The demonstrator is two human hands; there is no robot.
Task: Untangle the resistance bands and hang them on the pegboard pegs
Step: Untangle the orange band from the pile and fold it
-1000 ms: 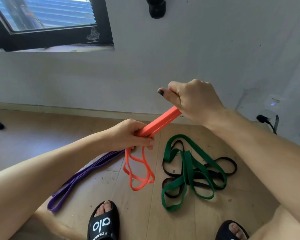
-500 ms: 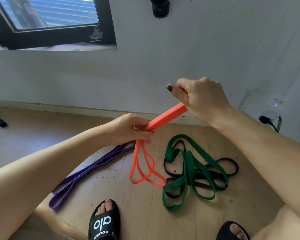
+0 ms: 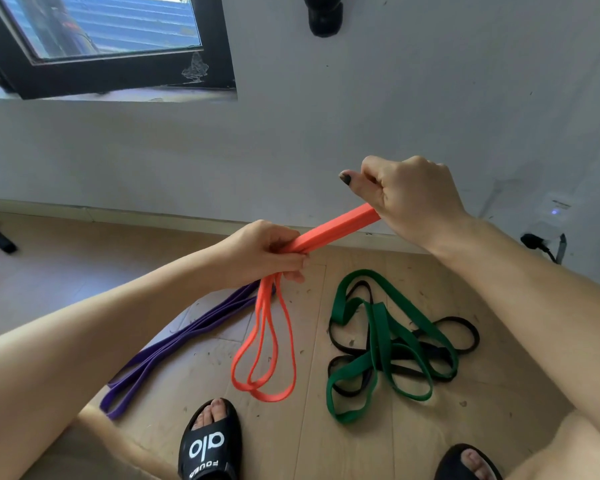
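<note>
we grip the flat orange rubber resistance band [image 3: 329, 228] taut in both fists, left hand [image 3: 267, 252] and right hand [image 3: 409, 195]; best we feed its dangling loops through slowly.

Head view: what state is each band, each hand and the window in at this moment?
orange band: gripped by both hands, taut between them, loops hanging below
left hand: grips orange band
right hand: grips orange band's upper end
purple band: lying loose on floor, apart
green band: tangled with black band
black band: tangled on floor
window: open or shut, cannot tell
</note>
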